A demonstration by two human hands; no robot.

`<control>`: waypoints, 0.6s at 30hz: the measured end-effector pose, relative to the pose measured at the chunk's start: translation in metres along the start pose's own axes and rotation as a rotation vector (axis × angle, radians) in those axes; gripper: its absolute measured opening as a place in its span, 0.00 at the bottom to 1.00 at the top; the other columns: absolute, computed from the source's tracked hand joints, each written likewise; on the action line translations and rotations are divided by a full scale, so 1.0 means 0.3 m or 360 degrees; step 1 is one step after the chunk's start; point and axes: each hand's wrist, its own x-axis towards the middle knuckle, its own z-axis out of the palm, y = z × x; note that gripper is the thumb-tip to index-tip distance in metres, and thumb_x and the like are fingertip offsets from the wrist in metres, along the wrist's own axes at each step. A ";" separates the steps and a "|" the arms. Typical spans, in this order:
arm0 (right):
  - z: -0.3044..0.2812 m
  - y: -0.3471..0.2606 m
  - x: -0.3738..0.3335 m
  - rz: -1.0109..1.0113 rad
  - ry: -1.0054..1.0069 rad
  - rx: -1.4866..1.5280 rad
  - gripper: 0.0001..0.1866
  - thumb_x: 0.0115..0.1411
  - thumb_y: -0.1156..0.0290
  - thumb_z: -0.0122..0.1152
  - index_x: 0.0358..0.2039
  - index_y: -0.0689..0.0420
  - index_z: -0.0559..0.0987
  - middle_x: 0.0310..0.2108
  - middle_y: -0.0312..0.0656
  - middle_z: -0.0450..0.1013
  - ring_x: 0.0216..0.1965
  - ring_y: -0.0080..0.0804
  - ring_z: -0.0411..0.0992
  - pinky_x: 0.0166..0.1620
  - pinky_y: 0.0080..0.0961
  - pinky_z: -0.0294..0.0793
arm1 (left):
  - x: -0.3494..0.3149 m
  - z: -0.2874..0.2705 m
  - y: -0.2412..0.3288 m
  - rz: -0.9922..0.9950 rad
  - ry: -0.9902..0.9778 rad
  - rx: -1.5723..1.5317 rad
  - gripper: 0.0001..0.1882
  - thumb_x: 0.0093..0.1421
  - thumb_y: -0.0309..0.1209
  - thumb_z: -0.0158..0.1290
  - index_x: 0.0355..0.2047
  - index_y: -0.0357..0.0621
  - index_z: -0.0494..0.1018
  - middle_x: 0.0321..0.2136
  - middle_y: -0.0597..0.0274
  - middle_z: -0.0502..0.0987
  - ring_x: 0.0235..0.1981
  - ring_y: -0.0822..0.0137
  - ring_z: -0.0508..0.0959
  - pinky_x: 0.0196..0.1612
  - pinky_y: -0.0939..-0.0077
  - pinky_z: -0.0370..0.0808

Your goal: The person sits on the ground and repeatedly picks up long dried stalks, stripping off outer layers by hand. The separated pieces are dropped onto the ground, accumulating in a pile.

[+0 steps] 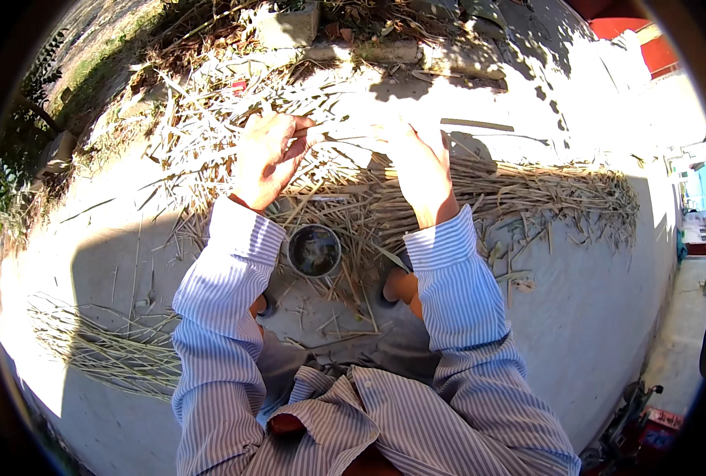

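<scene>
My left hand (pixel 267 155) and my right hand (pixel 416 159) are raised over a heap of dry reed stalks (pixel 480 198) on a concrete floor. Both hold a pale dry stalk (pixel 345 127) stretched between them, the left fingers pinched on its end. The right hand's fingers are washed out by sunlight. Both arms wear blue-and-white striped sleeves. A small round metal bowl (pixel 315 251) with dark contents sits on the ground between my forearms, just below the hands.
Loose leaves and husks (pixel 202 119) are strewn at the upper left. A thinner bundle of stalks (pixel 107 349) lies at the lower left. Stone blocks (pixel 289 28) edge the top, a red object (pixel 630 32) sits upper right, and the concrete slab drops off at the right.
</scene>
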 end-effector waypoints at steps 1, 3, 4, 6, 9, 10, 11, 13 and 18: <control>0.000 -0.007 0.002 -0.0009 0.0031 0.0029 0.18 0.65 0.71 0.52 0.51 0.69 0.67 0.46 0.56 0.72 0.46 0.49 0.75 0.46 0.36 0.78 | -0.002 -0.003 -0.006 -0.0076 0.0029 0.0005 0.06 0.55 0.32 0.59 0.30 0.45 0.75 0.26 0.61 0.78 0.28 0.61 0.75 0.35 0.67 0.64; -0.023 -0.034 -0.011 0.0006 0.0120 -0.0153 0.22 0.66 0.66 0.51 0.55 0.68 0.65 0.48 0.56 0.72 0.47 0.49 0.74 0.49 0.38 0.74 | -0.006 0.020 -0.027 -0.0108 -0.0025 -0.0085 0.08 0.55 0.33 0.60 0.30 0.43 0.76 0.24 0.60 0.79 0.25 0.62 0.77 0.33 0.70 0.70; -0.046 -0.031 -0.006 0.0023 0.0123 -0.0242 0.24 0.66 0.64 0.51 0.56 0.68 0.64 0.49 0.56 0.71 0.48 0.49 0.74 0.50 0.39 0.73 | -0.011 0.031 -0.032 -0.0159 -0.0070 -0.0167 0.09 0.54 0.33 0.61 0.31 0.42 0.76 0.24 0.59 0.79 0.25 0.62 0.77 0.33 0.72 0.71; -0.058 -0.037 -0.016 0.0005 0.0069 -0.0390 0.28 0.67 0.58 0.49 0.58 0.67 0.63 0.51 0.57 0.70 0.50 0.49 0.73 0.51 0.41 0.71 | -0.015 0.050 -0.035 -0.0186 -0.0106 -0.0224 0.10 0.53 0.32 0.62 0.31 0.38 0.77 0.25 0.58 0.80 0.25 0.66 0.80 0.31 0.77 0.75; -0.070 -0.022 -0.032 -0.0153 -0.0101 -0.0179 0.27 0.66 0.58 0.49 0.57 0.67 0.63 0.50 0.58 0.70 0.50 0.49 0.73 0.52 0.43 0.71 | -0.022 0.056 -0.016 -0.0795 -0.0121 -0.0841 0.09 0.54 0.30 0.63 0.30 0.37 0.77 0.26 0.60 0.81 0.27 0.72 0.79 0.33 0.79 0.75; -0.076 -0.012 -0.032 -0.0199 -0.0161 -0.0101 0.27 0.66 0.59 0.49 0.57 0.67 0.63 0.50 0.58 0.70 0.50 0.49 0.72 0.52 0.43 0.72 | -0.022 0.055 -0.017 -0.0877 -0.0099 -0.0967 0.08 0.54 0.28 0.63 0.30 0.36 0.78 0.27 0.62 0.81 0.29 0.76 0.78 0.34 0.80 0.74; -0.082 -0.002 -0.025 -0.0248 -0.0210 -0.0016 0.27 0.66 0.60 0.49 0.57 0.67 0.63 0.50 0.58 0.70 0.50 0.49 0.72 0.52 0.43 0.72 | -0.024 0.059 -0.017 -0.0853 -0.0066 -0.0975 0.08 0.54 0.28 0.63 0.29 0.36 0.78 0.27 0.62 0.81 0.29 0.76 0.78 0.34 0.80 0.74; -0.101 0.011 -0.014 -0.0237 -0.0161 0.0056 0.22 0.65 0.65 0.51 0.54 0.67 0.66 0.47 0.57 0.72 0.46 0.46 0.74 0.49 0.40 0.74 | -0.032 0.072 -0.017 -0.0804 0.0000 -0.0991 0.07 0.54 0.27 0.62 0.29 0.37 0.78 0.27 0.63 0.81 0.28 0.75 0.78 0.35 0.81 0.74; -0.115 -0.014 0.002 0.0011 0.0187 0.0193 0.14 0.62 0.74 0.55 0.47 0.68 0.72 0.41 0.53 0.75 0.39 0.42 0.77 0.43 0.31 0.79 | -0.019 -0.049 -0.142 -0.0991 0.0655 -0.1468 0.05 0.57 0.27 0.61 0.32 0.40 0.77 0.25 0.62 0.80 0.24 0.79 0.74 0.27 0.86 0.69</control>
